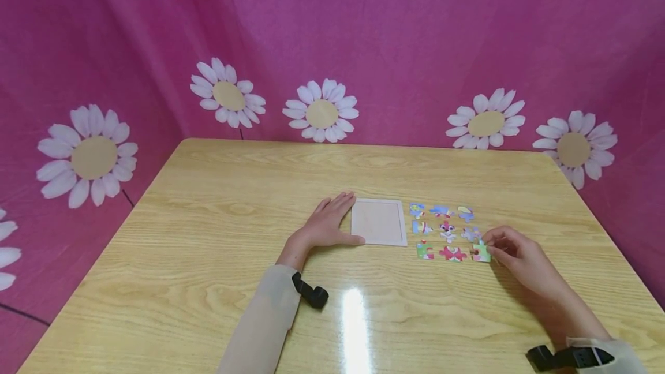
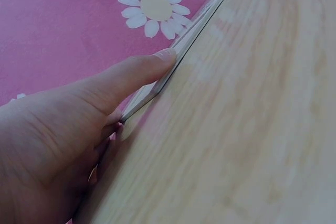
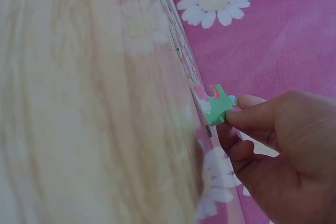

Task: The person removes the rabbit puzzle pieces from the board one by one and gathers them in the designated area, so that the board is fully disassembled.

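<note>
A square wooden puzzle tray (image 1: 378, 221) with a raised rim lies flat on the table, its inside bare. My left hand (image 1: 328, 225) rests at its left side with fingers spread; the thumb (image 2: 157, 60) lies along the near rim and the fingertips touch near the far left corner. To the right of the tray, my right hand (image 1: 519, 255) pinches a green jigsaw piece (image 3: 218, 109) by its edge between thumb and fingers. The piece is tilted up in the right wrist view. The right hand's other fingers are curled.
Several jigsaw pieces lie in rows right of the tray, among them a red one (image 1: 453, 254), a character-face piece (image 1: 447, 231) and a blue one (image 1: 441, 211). The wooden table (image 1: 234, 206) meets a pink flowered curtain (image 1: 395, 45) at its back edge.
</note>
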A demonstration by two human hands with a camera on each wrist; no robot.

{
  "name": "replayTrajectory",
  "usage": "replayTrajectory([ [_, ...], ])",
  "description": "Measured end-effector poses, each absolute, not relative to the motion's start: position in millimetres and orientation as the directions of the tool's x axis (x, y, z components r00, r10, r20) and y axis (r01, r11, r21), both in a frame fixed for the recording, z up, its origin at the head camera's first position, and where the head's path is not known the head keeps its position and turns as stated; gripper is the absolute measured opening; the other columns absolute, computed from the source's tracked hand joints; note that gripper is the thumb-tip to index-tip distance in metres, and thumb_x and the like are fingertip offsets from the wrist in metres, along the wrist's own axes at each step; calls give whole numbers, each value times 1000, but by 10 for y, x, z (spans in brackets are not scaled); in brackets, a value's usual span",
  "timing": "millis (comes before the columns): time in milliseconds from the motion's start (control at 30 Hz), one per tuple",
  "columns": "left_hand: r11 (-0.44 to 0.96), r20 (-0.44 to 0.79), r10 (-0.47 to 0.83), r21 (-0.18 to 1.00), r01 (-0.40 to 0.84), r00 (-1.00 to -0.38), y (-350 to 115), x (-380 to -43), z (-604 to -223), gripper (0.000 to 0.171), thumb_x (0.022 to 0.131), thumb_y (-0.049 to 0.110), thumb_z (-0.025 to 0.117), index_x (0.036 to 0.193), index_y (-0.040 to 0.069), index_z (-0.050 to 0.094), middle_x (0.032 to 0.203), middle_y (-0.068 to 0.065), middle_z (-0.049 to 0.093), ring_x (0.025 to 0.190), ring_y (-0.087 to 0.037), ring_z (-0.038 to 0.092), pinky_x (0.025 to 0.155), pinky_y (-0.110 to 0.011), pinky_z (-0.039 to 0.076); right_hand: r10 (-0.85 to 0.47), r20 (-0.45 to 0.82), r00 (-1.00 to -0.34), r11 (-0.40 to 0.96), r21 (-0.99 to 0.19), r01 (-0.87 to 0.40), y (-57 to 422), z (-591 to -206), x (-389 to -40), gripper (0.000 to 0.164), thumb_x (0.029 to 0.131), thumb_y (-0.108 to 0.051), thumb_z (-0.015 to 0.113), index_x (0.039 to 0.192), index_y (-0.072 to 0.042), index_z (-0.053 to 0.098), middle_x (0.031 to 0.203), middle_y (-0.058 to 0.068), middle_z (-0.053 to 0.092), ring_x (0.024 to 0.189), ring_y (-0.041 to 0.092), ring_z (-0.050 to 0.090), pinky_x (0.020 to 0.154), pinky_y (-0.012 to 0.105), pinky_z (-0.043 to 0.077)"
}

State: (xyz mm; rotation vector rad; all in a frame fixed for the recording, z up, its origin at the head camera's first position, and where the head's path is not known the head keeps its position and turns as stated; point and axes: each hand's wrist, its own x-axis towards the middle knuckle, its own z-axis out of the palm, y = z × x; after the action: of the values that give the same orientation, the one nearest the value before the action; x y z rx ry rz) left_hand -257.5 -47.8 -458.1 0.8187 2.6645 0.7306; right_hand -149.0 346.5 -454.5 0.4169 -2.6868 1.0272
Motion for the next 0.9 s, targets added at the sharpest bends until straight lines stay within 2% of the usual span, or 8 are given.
replayTrajectory([
  [267,708,-92,589,537,458,-803,-475,-2565,-4564,103,81,55,71,157,11,18,166,-4,14,156,-18,7,128,-41,2,-181,287,-941,727,-605,-324,3478,-4587,-1511,20,86,11,63,99,-3,62,88,-1,64,78,-11,52,65,8,44],
  [600,716,-100,583,534,451,-806,-465,-2561,-4578,103,81,57,70,158,12,17,167,-3,13,156,-17,6,128,-41,3,-176,242,-954,786,-550,-284,3489,-4629,-1522,16,88,6,65,101,-2,64,97,14,68,83,-18,47,68,6,42],
  [767,719,-107,585,527,454,-804,-461,-2556,-4590,104,81,58,70,158,13,16,167,-2,12,156,-17,6,128,-41,2,-201,259,-945,782,-539,-314,3482,-4613,-1525,16,88,6,64,102,-1,64,98,14,67,83,-17,47,65,8,43],
  [900,715,-107,589,532,454,-801,-469,-2564,-4606,105,81,58,69,158,13,14,167,-2,11,156,-16,5,128,-41,2,-196,293,-936,772,-542,-331,3399,-4552,-1549,14,90,2,64,103,-2,64,93,8,65,78,-13,47,62,11,43],
])
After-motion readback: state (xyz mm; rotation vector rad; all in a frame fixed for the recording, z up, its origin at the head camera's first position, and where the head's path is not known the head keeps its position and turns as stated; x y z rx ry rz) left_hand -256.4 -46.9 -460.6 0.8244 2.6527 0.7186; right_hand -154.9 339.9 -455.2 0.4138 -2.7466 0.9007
